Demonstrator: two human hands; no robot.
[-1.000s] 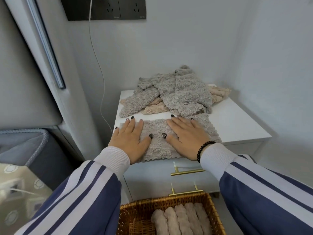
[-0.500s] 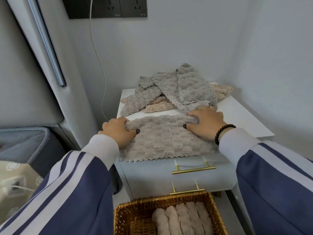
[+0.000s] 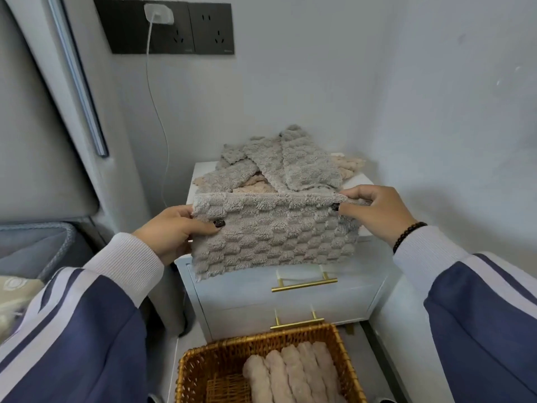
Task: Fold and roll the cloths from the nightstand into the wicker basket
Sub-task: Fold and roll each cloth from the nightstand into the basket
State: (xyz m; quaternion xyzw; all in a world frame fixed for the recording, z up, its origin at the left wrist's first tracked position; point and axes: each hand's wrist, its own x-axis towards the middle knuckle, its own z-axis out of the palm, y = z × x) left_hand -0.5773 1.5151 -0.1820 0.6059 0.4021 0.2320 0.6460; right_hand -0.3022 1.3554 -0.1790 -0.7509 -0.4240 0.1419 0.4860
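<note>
The left hand (image 3: 171,229) pinches the upper left corner of a grey cloth (image 3: 273,237), fingers curled round its edge, thumb on the near face. The cloth hangs lifted in front of the nightstand (image 3: 290,298), doubled along its top edge, so the fold looks begun and the rolling not yet. Behind it a loose heap of cloths (image 3: 279,165), grey and beige, waits on the tabletop. Below, the wicker basket (image 3: 226,351) already holds a row of beige rolls (image 3: 293,373). The right hand (image 3: 374,212) grips the cloth's upper right corner likewise.
</note>
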